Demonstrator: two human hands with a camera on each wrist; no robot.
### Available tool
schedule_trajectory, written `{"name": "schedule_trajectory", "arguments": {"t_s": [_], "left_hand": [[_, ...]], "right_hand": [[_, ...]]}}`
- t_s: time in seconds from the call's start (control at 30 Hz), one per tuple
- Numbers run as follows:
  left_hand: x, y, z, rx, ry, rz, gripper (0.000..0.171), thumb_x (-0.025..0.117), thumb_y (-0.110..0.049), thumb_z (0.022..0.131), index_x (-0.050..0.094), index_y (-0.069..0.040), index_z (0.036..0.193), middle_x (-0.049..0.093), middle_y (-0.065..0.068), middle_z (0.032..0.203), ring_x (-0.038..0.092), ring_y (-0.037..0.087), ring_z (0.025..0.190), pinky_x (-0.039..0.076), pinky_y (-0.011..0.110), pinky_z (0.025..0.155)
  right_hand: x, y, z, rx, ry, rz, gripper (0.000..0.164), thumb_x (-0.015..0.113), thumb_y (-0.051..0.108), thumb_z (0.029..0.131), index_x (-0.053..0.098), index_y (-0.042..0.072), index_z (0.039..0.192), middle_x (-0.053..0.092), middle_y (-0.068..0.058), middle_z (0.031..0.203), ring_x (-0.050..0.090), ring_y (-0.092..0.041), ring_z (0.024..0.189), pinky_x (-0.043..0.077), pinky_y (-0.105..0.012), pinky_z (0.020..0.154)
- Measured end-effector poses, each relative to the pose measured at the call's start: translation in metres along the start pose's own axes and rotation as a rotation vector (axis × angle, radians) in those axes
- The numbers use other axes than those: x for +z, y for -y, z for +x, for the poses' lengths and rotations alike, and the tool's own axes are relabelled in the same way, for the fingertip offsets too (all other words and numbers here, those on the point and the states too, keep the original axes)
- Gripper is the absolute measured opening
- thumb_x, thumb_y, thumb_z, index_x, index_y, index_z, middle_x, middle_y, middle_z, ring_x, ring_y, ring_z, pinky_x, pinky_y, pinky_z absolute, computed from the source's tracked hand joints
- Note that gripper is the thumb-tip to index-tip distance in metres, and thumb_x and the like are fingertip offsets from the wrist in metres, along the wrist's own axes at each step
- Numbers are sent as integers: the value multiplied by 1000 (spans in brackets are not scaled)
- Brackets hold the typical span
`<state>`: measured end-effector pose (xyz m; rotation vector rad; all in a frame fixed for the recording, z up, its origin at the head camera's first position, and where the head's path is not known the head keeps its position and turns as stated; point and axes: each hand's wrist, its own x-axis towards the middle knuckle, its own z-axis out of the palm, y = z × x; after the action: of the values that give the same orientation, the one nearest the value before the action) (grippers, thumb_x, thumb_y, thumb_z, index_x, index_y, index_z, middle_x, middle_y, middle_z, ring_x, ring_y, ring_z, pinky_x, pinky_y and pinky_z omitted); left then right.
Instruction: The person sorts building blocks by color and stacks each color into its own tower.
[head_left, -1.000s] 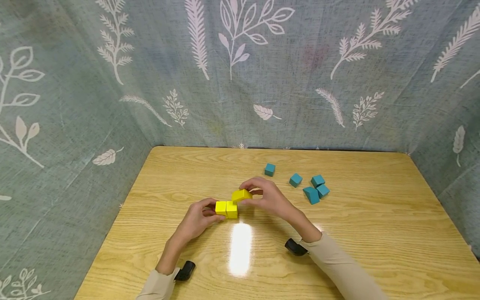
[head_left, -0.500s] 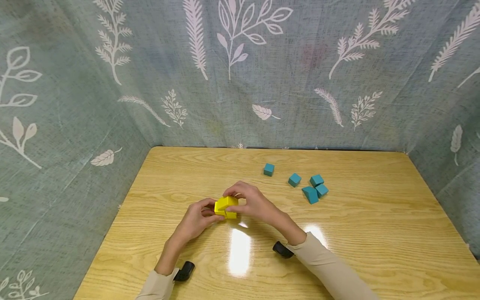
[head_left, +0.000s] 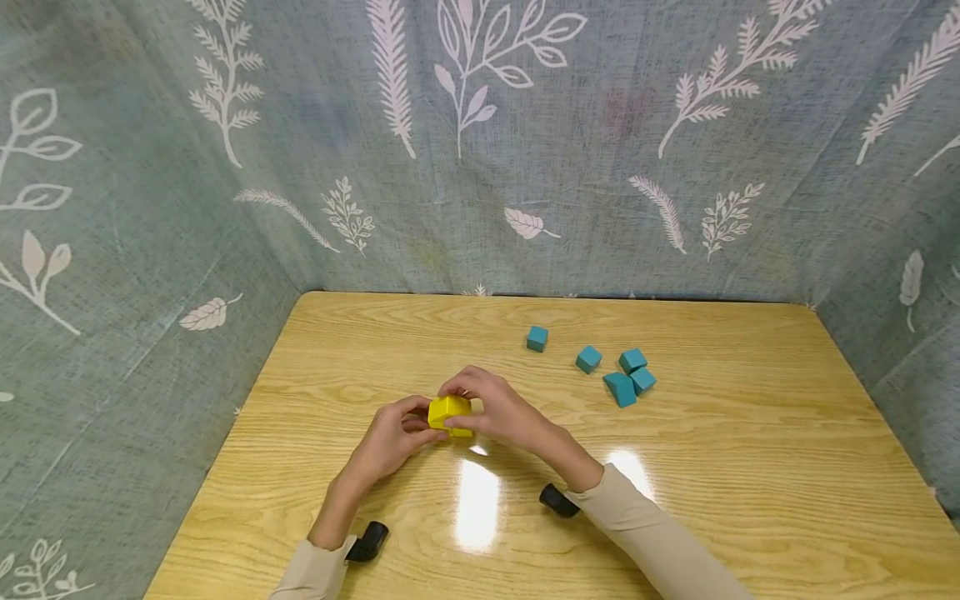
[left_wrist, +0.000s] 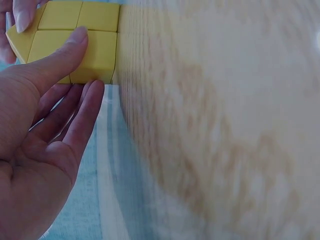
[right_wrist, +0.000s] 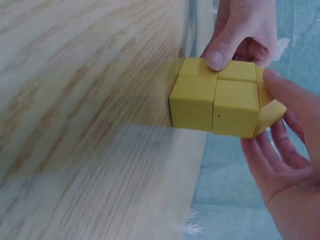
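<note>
Leaf-print fabric (head_left: 435,237) backs the wood-grain tabletop (head_left: 750,417) I'm watching remotely. Just below frame centre, I see the right hand (head_left: 501,410) pinching a yellow triangular prism (left_wrist: 22,44) atop four yellow cubes (right_wrist: 214,100), with the left hand (head_left: 395,435) gripping those cubes. Up and right lie five teal blocks (head_left: 588,359) (neither hand touches them). An uneven squeeze could, I judge, skew the cubes and tip the prism. Both wrist views show the cubes' seams; the head view mostly hides them.
</note>
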<state>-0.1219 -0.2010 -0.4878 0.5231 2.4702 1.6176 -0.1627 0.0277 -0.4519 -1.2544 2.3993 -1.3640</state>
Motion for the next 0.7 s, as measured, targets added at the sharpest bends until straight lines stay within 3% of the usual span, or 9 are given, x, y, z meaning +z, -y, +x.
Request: {"name": "schedule_trajectory", "arguments": {"t_s": [0.2,0.33,0.57,0.7], "left_hand": [[0,0,-1,-7,-5,3,31,77,3,89,66,6,118,67,20,113,71,30,97,60,28,85],[0,-1,0,-2,-1,7,31,77,0,90,66,4,118,67,17,112,71,27,95,60,26,84],[0,0,0,10,10,28,31,78,-4,91,66,2,119,68,15,112,70,27,98,60,28,85],[-1,-1,0,10,16,79,43,80,-12,91,63,1,129,68,13,116,69,25,100,61,32,86]], "right_hand": [[-1,-1,-4,-8,60,-54,54,80,4,89,56,0,138,61,-12,128,61,-24,113,55,-33,98],[2,-3,-6,-13,68,-73,55,79,0,89,55,-1,138,60,-12,127,61,-24,112,56,-38,96],[4,-3,-7,-9,44,-91,51,79,1,89,57,2,136,61,-11,124,61,-23,111,56,-37,96],[2,-3,-9,4,49,-89,53,79,7,91,55,1,138,59,-10,127,60,-23,116,55,-36,99]]}}
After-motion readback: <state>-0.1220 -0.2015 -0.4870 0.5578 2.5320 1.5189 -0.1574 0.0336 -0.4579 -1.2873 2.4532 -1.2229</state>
